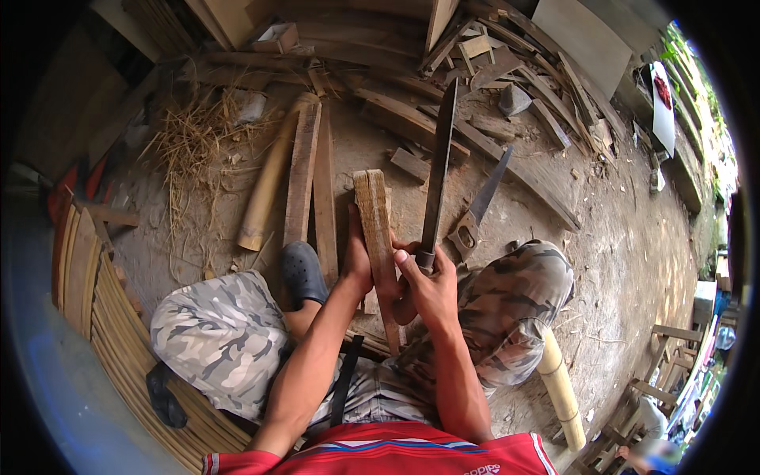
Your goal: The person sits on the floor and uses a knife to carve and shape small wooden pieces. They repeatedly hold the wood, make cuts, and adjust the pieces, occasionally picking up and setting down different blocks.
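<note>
My left hand (pixel 358 257) is closed round the side of a short wooden block (pixel 374 214). This block stands up between my knees, and a groove or split runs down its upper end. Wrapped round the handle of a machete (pixel 440 162), my right hand (pixel 431 289) is close against the block's right side. The long dark blade points up and away from me, apart from the wood. Some of the right fingers are hidden behind the handle and block. A handsaw (pixel 484 194) lies on the ground beyond my right knee.
Ahead on the dirt floor lie planks (pixel 303 170) and a bamboo pole (pixel 273 178), with straw (pixel 194 142) at left. Scrap timber (pixel 546 87) is heaped far right. Long bamboo strips (pixel 138 356) run along my left; another bamboo piece (pixel 560 388) lies by my right knee.
</note>
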The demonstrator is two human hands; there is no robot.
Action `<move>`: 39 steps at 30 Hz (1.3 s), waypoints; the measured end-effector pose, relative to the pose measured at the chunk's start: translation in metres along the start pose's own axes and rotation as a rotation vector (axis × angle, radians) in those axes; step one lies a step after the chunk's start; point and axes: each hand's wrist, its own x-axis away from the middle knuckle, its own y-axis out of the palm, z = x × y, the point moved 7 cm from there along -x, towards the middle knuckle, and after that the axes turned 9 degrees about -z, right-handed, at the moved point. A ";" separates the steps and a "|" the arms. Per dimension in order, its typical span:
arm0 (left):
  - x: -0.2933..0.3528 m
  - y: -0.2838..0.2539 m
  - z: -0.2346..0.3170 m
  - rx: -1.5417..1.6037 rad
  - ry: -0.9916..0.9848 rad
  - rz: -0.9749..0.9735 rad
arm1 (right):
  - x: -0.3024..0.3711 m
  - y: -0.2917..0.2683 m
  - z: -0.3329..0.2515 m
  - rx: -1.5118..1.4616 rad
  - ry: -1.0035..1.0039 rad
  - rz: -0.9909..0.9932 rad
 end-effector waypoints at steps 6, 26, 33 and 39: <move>-0.002 0.004 0.009 0.004 0.012 -0.028 | 0.007 0.004 -0.007 -0.032 0.139 -0.080; -0.016 -0.005 -0.012 -0.063 0.079 -0.305 | -0.002 -0.012 0.002 0.203 -0.003 0.074; -0.026 -0.017 -0.029 -0.601 0.104 -0.183 | -0.009 -0.020 0.031 0.013 -0.055 0.087; -0.033 -0.033 -0.048 -0.561 0.119 -0.173 | -0.006 -0.020 0.023 0.055 -0.170 0.257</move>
